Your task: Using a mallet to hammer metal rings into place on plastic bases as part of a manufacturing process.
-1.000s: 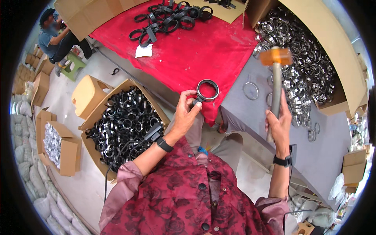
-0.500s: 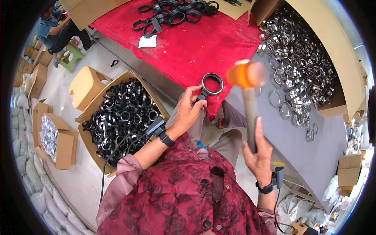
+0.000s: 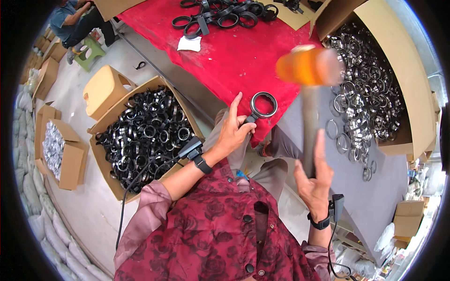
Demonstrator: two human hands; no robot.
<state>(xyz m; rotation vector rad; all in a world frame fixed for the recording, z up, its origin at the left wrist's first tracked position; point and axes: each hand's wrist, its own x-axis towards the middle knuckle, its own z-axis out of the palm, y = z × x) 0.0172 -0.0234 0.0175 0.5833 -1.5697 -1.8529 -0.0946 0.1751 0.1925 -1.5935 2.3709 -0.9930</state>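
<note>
A black ring clamp with a metal ring set in it [image 3: 256, 114] lies over the corner of the red cloth, pinched at its stem by my left hand [image 3: 232, 131]. The index finger of that hand is stretched out, clear of the ring. Raised up and to the right of the clamp is a mallet with an orange head [image 3: 302, 66], blurred by motion. My right hand [image 3: 315, 185] is closed round the mallet's handle, with the index finger and thumb reaching up along it. The mallet's head is apart from the ring.
The red cloth [image 3: 220, 70] carries a pile of black ring clamps [image 3: 228, 19] and a white scrap [image 3: 189, 44]. On the right, an open carton [image 3: 398, 61] spills metal rings onto a grey table [image 3: 375, 196]. A carton of ringed clamps [image 3: 101, 175] stands left, near a stool [image 3: 104, 93]. A person [image 3: 75, 23] sits far left.
The mallet's head has risen and shifted slightly right with my right hand. My left index finger has straightened away from the ring. The whole view has shifted a little.
</note>
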